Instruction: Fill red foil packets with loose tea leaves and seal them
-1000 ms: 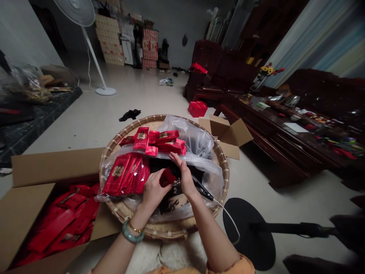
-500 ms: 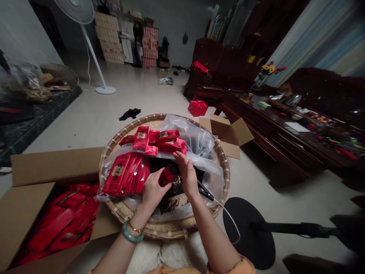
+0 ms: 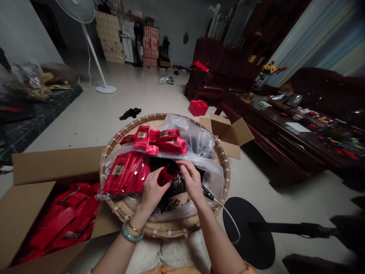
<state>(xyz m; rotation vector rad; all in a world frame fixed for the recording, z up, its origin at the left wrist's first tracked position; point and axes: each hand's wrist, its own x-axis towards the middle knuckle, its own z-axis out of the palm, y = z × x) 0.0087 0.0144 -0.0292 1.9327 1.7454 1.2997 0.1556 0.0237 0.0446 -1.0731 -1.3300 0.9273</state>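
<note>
**Left hand** (image 3: 152, 188), jade bangle at the wrist, closes narrowly on a small red packet (image 3: 166, 175) near the centre of a round bamboo tray (image 3: 226, 179). **Right hand** (image 3: 191, 179) arches in at the packet's 3 o'clock, its fingers (image 3: 182, 164) narrowed towards the upper edge; contact cannot be confirmed. Both forearms converge from 6 o'clock, keeping the packet over dark loose leaves (image 3: 173, 194) contained by a clear plastic liner (image 3: 196, 139). Stacked red sachets (image 3: 125, 173) lie within reach at 9 o'clock, a corded black tool (image 3: 207, 191) at 4 o'clock, and a cardboard carton (image 3: 54, 163) of red packets at 8 o'clock.
</note>
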